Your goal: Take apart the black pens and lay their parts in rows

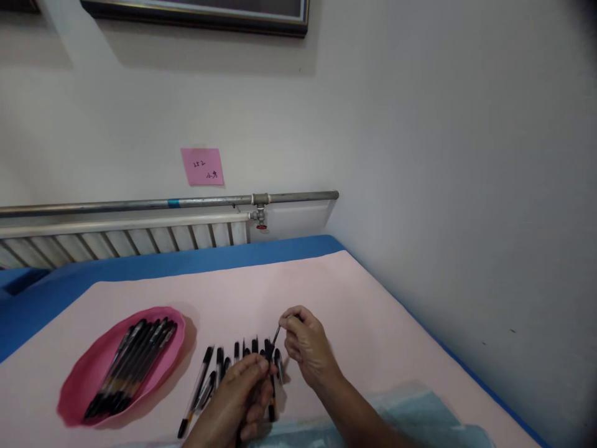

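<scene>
My left hand is closed round a black pen body, low in the middle of the view. My right hand pinches a thin dark refill whose tip points down toward the pen in my left hand. Several loose black pens and pen parts lie on the pink mat just beyond and to the left of my left hand. A pink oval tray at the left holds several assembled black pens.
The pink mat lies on a blue-covered table pushed against a white wall. A radiator and a metal pipe run behind the table. A pink sticky note is on the wall. A pale blue sheet lies at the near right.
</scene>
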The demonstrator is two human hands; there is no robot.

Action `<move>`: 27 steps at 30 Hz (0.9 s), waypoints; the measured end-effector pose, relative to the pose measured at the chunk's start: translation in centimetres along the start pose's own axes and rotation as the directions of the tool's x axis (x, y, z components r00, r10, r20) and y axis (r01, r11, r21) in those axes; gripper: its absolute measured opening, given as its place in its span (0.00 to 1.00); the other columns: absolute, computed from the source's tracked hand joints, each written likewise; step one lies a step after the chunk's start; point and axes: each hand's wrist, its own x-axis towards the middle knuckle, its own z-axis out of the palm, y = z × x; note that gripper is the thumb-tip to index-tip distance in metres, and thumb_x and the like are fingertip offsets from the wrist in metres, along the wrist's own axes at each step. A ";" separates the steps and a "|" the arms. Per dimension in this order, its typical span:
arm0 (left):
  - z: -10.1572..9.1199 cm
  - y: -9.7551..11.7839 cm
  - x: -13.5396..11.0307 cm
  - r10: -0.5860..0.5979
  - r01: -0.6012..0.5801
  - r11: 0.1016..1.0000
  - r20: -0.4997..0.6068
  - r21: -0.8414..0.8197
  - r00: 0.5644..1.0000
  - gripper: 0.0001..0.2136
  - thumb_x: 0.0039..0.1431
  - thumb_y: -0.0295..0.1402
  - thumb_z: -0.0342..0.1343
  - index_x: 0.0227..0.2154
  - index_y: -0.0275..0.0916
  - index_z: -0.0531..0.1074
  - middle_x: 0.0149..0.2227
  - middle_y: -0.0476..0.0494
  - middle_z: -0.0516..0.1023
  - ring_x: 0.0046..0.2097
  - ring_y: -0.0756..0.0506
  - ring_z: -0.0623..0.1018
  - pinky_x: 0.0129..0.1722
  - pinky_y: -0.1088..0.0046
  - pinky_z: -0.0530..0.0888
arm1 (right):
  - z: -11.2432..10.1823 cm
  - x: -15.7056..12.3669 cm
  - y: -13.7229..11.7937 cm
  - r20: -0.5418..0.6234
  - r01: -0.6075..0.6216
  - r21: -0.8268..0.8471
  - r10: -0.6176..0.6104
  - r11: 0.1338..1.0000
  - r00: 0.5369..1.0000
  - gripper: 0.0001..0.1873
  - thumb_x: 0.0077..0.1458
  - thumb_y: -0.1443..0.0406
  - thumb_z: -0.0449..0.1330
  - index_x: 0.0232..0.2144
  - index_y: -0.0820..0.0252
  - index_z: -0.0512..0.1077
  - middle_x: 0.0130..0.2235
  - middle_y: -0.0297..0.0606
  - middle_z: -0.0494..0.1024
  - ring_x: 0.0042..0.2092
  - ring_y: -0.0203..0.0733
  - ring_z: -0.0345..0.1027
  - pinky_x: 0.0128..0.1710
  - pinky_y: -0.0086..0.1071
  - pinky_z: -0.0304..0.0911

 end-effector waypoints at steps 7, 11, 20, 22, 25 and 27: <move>-1.4 -1.0 -1.5 -0.032 0.037 0.994 -0.048 0.106 0.998 0.19 0.44 0.49 0.59 0.29 0.39 0.65 0.14 0.57 0.65 0.11 0.60 0.51 0.08 0.85 0.47 | -2.8 2.0 -2.7 -0.117 0.190 0.032 -0.186 0.981 0.976 0.09 0.35 0.67 0.60 0.22 0.58 0.63 0.15 0.21 0.56 0.14 0.23 0.40 0.11 0.20 0.37; -2.1 -0.9 -2.7 0.121 -0.097 0.988 -0.219 0.119 0.968 0.19 0.43 0.49 0.59 0.28 0.38 0.66 0.18 0.53 0.70 0.14 0.56 0.62 0.11 0.84 0.54 | -5.1 3.1 -4.2 -0.145 0.213 0.016 -0.208 0.977 0.967 0.09 0.34 0.67 0.60 0.22 0.58 0.63 0.16 0.22 0.58 0.14 0.23 0.40 0.11 0.21 0.37; 3.2 1.9 -0.4 0.408 -0.164 0.639 -0.151 0.751 0.900 0.14 0.52 0.43 0.49 0.19 0.40 0.62 0.17 0.57 0.56 0.21 0.52 0.61 0.22 0.78 0.58 | -8.3 3.6 -4.0 -0.093 0.105 -0.113 -0.116 0.988 0.989 0.07 0.34 0.68 0.59 0.19 0.59 0.62 0.14 0.21 0.56 0.14 0.23 0.40 0.11 0.21 0.35; 4.5 2.1 1.2 0.391 -0.106 0.544 -0.140 0.832 0.910 0.12 0.54 0.40 0.47 0.19 0.40 0.62 0.17 0.56 0.58 0.21 0.52 0.62 0.23 0.77 0.59 | -8.2 3.5 -3.7 -0.071 0.085 -0.151 -0.097 0.985 0.993 0.07 0.34 0.68 0.58 0.19 0.59 0.61 0.13 0.20 0.53 0.13 0.23 0.40 0.12 0.21 0.35; 5.7 2.1 3.5 0.396 -0.027 0.438 -0.165 0.899 0.903 0.10 0.53 0.36 0.47 0.20 0.40 0.65 0.17 0.54 0.64 0.22 0.50 0.65 0.24 0.76 0.59 | -8.0 3.6 -3.3 -0.042 0.072 -0.218 -0.083 0.973 0.996 0.06 0.34 0.68 0.57 0.19 0.58 0.62 0.11 0.19 0.52 0.13 0.24 0.42 0.12 0.21 0.37; 6.1 2.2 4.6 0.393 0.031 0.344 -0.174 0.938 0.903 0.09 0.52 0.34 0.49 0.21 0.39 0.68 0.19 0.50 0.69 0.25 0.49 0.69 0.25 0.75 0.59 | -7.9 3.8 -3.2 -0.033 0.071 -0.270 -0.083 0.960 0.996 0.04 0.35 0.68 0.57 0.19 0.59 0.63 0.11 0.20 0.54 0.13 0.25 0.43 0.12 0.21 0.38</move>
